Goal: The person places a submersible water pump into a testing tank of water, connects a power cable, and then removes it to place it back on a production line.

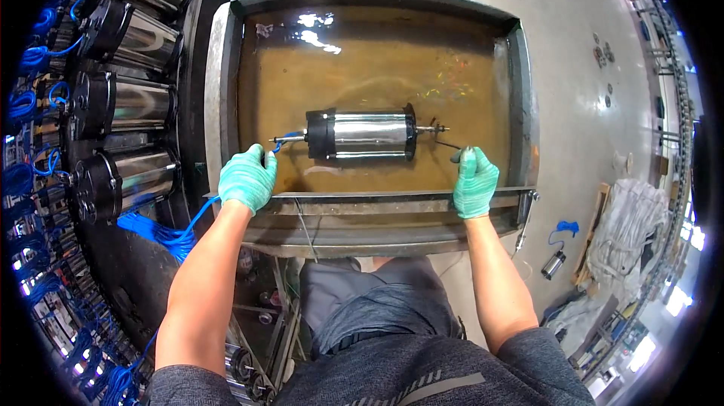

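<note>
A polished steel cylinder with black end caps, which looks like a pump motor [369,135], lies sideways over brownish water inside a metal tank [220,89]. How deep it sits I cannot tell. My left hand [247,177], in a green glove, is closed at the tank's near left corner on a blue cable [202,214] that runs to the motor's left end. A thin metal rod sticks out above that hand. On the right, my gloved right hand [475,182] pinches a thin dark rod [448,145] that reaches the motor's right shaft [434,129].
Several similar motors [139,104] with coiled blue cables stand in a row at the left. A bar [362,196] crosses the tank's near side. On the floor to the right lie a small motor [554,263] with blue cable and a pile of pale sheeting [627,221].
</note>
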The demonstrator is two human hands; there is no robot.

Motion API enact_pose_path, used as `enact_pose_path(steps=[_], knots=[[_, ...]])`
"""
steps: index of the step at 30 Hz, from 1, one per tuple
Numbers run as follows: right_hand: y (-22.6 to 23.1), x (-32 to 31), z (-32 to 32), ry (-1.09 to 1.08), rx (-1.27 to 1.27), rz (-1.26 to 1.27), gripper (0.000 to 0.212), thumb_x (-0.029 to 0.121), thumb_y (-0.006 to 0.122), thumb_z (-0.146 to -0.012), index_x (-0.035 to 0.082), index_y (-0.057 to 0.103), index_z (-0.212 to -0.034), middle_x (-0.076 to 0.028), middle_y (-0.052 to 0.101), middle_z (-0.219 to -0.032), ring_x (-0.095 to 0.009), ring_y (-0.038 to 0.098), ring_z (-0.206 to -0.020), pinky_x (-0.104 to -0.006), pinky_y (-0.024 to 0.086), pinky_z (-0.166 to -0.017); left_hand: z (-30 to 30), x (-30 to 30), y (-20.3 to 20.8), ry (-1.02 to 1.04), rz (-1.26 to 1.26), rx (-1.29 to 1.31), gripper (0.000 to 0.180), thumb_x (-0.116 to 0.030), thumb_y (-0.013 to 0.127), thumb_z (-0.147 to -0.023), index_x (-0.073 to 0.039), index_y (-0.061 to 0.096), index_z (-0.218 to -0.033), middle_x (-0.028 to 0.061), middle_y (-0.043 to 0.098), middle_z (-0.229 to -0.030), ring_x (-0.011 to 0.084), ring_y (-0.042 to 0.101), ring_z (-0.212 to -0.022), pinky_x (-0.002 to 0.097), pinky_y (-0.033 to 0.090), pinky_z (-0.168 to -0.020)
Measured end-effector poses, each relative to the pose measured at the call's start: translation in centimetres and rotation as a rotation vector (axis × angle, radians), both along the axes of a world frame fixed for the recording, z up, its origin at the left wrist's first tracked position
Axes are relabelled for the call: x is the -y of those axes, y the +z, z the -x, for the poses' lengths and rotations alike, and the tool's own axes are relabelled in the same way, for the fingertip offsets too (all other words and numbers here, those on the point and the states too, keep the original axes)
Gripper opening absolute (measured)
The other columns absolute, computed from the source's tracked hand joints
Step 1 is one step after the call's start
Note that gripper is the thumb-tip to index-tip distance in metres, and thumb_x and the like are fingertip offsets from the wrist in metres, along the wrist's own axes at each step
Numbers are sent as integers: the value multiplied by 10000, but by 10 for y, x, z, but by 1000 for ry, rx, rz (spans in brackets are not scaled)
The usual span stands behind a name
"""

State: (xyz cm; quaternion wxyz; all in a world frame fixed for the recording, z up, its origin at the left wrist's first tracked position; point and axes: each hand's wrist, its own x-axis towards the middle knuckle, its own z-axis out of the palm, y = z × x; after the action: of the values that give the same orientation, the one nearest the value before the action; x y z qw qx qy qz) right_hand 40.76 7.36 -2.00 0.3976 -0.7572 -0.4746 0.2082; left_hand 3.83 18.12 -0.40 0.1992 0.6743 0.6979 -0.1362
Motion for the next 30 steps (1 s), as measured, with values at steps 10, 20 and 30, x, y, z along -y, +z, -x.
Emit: enact_pose_path(steps=[10, 20, 30], knots=[[-2, 2, -3, -13, 4, 37, 469, 400, 538, -1038, 16, 671, -802, -149, 620, -648, -225, 547, -575, -377, 451, -599, 0, 1, -1, 3, 4, 1, 322, -345, 567, -986, -46, 680, -1021, 235, 711, -925, 428, 675, -909, 500, 536, -808], [-3, 2, -4, -22, -19, 57, 470, 401, 541, -1035, 8, 674, -813, -146, 641, -670, -220, 563, -597, -375, 462, -624, -2, -1, 2, -1, 18, -1, 328, -354, 562, -990, -51, 683, -1019, 230, 715, -923, 421, 682, -905, 498, 543, -804], [-6, 4, -3, -94, -41, -16, 478, 381, 533, -1037, 0, 674, -786, -60, 474, -562, -151, 416, -553, -358, 354, -539, 2, -1, 2, -30, 52, -10, 370, -409, 524, -994, -73, 678, -992, 234, 710, -937, 427, 677, -924, 524, 532, -834]])
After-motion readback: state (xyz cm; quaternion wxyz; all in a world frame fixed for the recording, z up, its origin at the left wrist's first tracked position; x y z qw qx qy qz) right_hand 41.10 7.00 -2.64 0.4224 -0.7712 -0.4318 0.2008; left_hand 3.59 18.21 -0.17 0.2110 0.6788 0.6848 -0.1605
